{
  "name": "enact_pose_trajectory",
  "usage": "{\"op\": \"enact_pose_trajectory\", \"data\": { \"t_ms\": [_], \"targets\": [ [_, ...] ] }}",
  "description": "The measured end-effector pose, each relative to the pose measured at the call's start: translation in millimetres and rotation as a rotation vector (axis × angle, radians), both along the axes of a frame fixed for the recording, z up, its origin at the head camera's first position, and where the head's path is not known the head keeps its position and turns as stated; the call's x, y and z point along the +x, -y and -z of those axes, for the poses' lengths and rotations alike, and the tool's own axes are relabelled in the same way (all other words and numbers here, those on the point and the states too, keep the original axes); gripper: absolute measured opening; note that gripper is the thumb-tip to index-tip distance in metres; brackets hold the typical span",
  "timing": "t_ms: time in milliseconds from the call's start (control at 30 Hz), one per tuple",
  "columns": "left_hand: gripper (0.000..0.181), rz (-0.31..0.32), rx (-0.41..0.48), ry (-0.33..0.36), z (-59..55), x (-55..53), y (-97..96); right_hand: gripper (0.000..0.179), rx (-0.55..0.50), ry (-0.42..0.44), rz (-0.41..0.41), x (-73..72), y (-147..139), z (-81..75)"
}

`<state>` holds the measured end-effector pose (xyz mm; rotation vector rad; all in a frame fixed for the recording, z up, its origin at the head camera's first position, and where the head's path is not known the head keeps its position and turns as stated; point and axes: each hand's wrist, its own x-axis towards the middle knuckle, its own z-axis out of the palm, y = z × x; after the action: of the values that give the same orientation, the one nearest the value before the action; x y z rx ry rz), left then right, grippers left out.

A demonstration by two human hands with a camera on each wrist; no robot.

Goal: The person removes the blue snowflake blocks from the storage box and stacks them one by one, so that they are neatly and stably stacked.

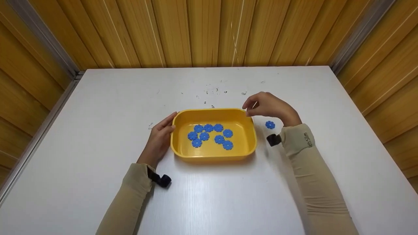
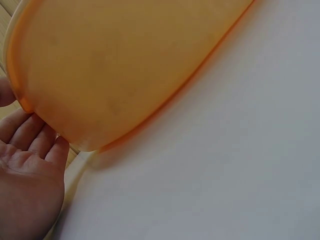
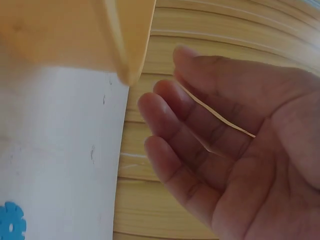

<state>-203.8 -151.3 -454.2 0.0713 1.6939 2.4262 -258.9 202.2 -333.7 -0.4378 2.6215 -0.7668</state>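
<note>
The yellow tray (image 1: 241, 140) is gripped at its side by the left hand (image 1: 156, 140).
The tray should be held flat and still so nothing gets spilled. Nothing is seen held by the right hand (image 1: 270, 105), its fingers loosely bent. A loose blue flower (image 1: 270, 124) is seen on the table (image 1: 212, 202) near its wrist; the other flowers (image 1: 228, 133) are spread in the tray.

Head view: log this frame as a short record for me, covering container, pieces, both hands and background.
container: yellow tray on a white table
pieces inside: nine blue notched discs visible
piece outside: one blue disc, on the table right of the tray
left hand: holds the tray's left end
right hand: by the tray's far right corner, fingers bent, no disc visible in it
background: wood-look panels
</note>
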Motion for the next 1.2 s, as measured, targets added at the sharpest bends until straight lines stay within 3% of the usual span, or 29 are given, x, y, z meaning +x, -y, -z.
{"op": "enact_pose_trajectory", "data": {
  "t_ms": [500, 767, 1200],
  "targets": [
    [0.053, -0.010, 0.017, 0.022, -0.2, -1.3, -1.7, 0.026, 0.055, -0.005, -0.260, -3.6, 43.6, 3.9],
    [0.053, 0.001, 0.006, 0.007, -0.5, -1.7, -1.4, 0.026, 0.130, 0.104, -0.300, -7.0, 69.6, 11.1],
    [0.053, 0.007, 0.019, 0.011, -0.9, -2.4, -4.2, 0.020, 0.205, 0.172, -0.324, -3.6, 86.3, 30.3]
  ]
}}
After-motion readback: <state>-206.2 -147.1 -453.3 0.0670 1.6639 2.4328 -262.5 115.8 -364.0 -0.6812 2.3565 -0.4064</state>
